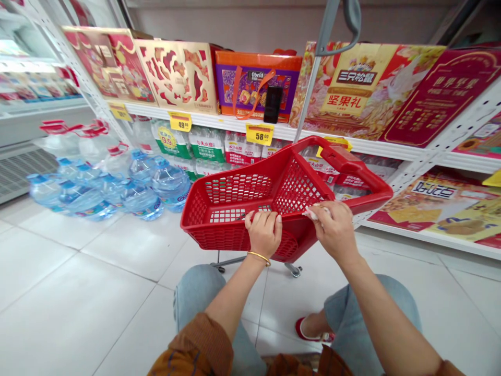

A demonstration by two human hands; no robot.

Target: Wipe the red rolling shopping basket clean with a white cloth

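A red plastic shopping cart (223, 237) with latticed sides stands in front of me, its handle (371, 192) towards the right. My left hand (264, 232), with a gold bangle at the wrist, has its fingers curled over the basket's near rim. Farther right along that rim, my right hand (335, 230) is closed on a crumpled white and pink tissue or cloth (312, 211), which touches the rim by the handle end. My right fingertips are partly hidden. Through the lattice, the inside of the basket shows light patches.
Gift boxes (178, 75) line the shelf behind the cart, with a black phone-like object (273, 104) upright at its edge. A grey metal pole (311, 96) rises behind the basket. Large water bottles (141, 196) stand on the floor at left. White tiles (113, 266) surround the cart.
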